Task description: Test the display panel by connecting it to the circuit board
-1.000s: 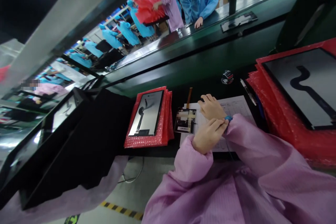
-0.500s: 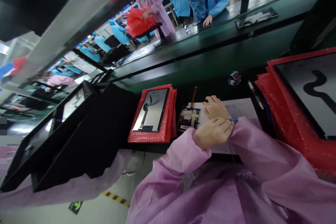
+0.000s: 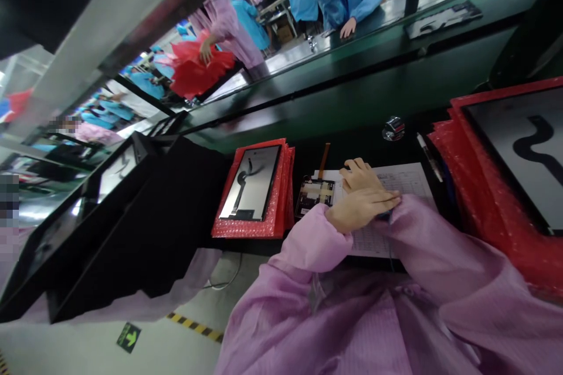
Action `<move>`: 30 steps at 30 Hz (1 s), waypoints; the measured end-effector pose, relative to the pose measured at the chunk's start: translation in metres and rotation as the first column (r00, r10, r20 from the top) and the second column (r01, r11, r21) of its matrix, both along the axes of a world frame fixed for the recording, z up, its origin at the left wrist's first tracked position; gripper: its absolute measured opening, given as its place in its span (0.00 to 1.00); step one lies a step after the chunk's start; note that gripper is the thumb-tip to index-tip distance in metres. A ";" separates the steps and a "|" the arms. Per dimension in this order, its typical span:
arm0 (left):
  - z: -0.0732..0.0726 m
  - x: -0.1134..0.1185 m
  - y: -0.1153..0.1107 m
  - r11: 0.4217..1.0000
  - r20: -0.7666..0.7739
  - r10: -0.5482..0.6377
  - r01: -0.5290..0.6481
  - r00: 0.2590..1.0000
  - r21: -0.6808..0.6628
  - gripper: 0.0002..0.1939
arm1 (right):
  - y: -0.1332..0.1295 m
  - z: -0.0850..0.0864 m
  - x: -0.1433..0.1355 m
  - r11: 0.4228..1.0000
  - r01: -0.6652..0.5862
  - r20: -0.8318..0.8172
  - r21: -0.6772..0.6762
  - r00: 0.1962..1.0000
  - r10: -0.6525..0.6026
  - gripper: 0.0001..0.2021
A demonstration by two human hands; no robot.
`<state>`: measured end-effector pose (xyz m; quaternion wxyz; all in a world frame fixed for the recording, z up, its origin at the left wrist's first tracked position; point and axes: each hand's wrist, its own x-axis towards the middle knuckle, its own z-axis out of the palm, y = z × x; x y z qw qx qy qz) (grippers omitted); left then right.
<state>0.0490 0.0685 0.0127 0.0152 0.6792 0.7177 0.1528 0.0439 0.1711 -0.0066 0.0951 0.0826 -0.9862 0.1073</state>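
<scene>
With my left hand [image 3: 360, 210] laid flat across my right wrist, its fingers [image 3: 387, 201] loosely out and gripping nothing I can see, my right hand [image 3: 361, 176] rests half-curled, empty, on the form [image 3: 407, 181]. Just beside it lies the small board [image 3: 315, 198] near the worktop [image 3: 264, 245] edge. I judge a careless sleeve could nudge it off.

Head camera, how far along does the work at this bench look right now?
Looks done: a panel lies on stacked red bubble wrap. In hand: the left hand covers the right wrist; the right hand rests on a printed form. Left: a small board lies untouched, and another panel waits.
</scene>
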 end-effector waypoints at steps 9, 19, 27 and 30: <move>-0.017 -0.011 -0.001 1.000 0.164 0.014 -0.016 0.986 0.008 0.27 | 0.000 0.010 0.002 1.000 -0.012 0.058 0.002 0.998 0.012 0.14; 0.010 -0.015 -0.015 1.000 0.314 -0.009 0.014 0.949 -0.016 0.25 | 0.000 0.005 0.002 0.999 -0.037 0.077 0.008 0.996 0.037 0.14; 0.006 -0.009 -0.007 0.999 0.262 0.045 -0.040 0.964 -0.024 0.22 | 0.000 -0.005 -0.001 1.000 -0.025 0.033 -0.006 0.999 0.026 0.13; -0.004 -0.002 -0.001 0.991 0.202 0.096 -0.113 0.975 0.073 0.23 | -0.001 -0.007 -0.002 1.000 -0.001 0.013 -0.018 1.000 0.002 0.13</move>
